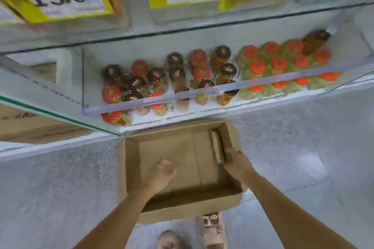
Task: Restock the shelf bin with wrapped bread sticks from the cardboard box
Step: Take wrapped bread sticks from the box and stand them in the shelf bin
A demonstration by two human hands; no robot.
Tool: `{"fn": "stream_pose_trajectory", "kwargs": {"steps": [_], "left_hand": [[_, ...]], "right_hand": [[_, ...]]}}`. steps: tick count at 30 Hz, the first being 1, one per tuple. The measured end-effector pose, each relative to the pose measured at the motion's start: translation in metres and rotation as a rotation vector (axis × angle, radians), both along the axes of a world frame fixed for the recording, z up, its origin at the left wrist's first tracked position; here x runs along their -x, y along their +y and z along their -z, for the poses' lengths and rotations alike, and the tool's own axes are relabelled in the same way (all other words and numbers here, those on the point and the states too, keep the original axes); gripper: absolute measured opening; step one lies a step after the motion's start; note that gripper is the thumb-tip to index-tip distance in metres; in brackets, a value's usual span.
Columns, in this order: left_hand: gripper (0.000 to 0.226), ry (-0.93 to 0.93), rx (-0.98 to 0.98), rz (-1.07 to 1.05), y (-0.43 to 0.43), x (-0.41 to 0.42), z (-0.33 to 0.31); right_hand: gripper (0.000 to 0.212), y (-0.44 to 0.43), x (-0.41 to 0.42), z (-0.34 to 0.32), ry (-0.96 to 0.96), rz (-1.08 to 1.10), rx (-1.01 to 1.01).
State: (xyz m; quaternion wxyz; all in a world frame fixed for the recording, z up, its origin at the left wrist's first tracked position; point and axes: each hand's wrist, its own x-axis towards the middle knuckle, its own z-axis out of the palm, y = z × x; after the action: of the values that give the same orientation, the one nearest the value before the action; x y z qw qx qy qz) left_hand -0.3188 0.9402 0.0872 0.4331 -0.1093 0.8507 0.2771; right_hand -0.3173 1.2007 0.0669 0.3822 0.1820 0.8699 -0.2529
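1. The wrapped bread stick (217, 146) is lying along the right inner wall of the cardboard box (131, 166), which is sitting on the floor below the shelf; it is the only one we are seeing left, so we are judging the restocking nearly done.
2. Starting at the left, our left hand (159, 176) is hovering over the bare box bottom, its fingers loosely curled and holding nothing.
3. Moving right, the stick is showing as a long, thin, pale roll in a clear wrapper. We are judging it light, and brittle under the film, likely to snap if bent or squeezed hard.
4. The wrapper is probably slick, so we are favouring a hold around the middle of its length, with gentle, even pressure, rather than a pinch at one end.
5. At the right, our right hand (237, 162) is touching the near end of the stick; blur is keeping us from telling whether its fingers are closing on it or only resting against it.
6. Above, the shelf (222, 107) is carrying jars (139, 67); we are not making out the target bin.
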Motion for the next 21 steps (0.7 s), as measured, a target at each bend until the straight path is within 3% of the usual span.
{"fn": "stream_pose_trajectory", "kwargs": {"steps": [5,8,9,13,17,21], "left_hand": [[0.038,-0.133,0.011,-0.044,-0.014,-0.018,0.131],[0.013,-0.298,-0.032,-0.28,-0.017,-0.02,0.187],[0.015,-0.383,-0.038,-0.353,-0.017,-0.018,0.203],[0.043,-0.702,-0.04,-0.248,-0.015,-0.027,0.258],[0.027,-0.852,-0.012,-0.16,-0.007,-0.038,0.279],[0.027,-0.828,-0.034,-0.197,-0.006,-0.038,0.287]], "right_hand": [[0.053,-0.001,0.003,0.128,-0.081,-0.018,-0.03],[0.058,0.0,0.01,0.188,-0.089,-0.004,-0.038],[0.06,0.0,0.012,0.207,-0.083,0.035,-0.04],[0.076,0.003,0.015,0.263,-0.052,0.066,-0.076],[0.056,-0.001,0.007,0.3,0.01,-0.102,-0.084],[0.042,-0.01,0.0,0.315,0.019,-0.073,-0.108]]}}
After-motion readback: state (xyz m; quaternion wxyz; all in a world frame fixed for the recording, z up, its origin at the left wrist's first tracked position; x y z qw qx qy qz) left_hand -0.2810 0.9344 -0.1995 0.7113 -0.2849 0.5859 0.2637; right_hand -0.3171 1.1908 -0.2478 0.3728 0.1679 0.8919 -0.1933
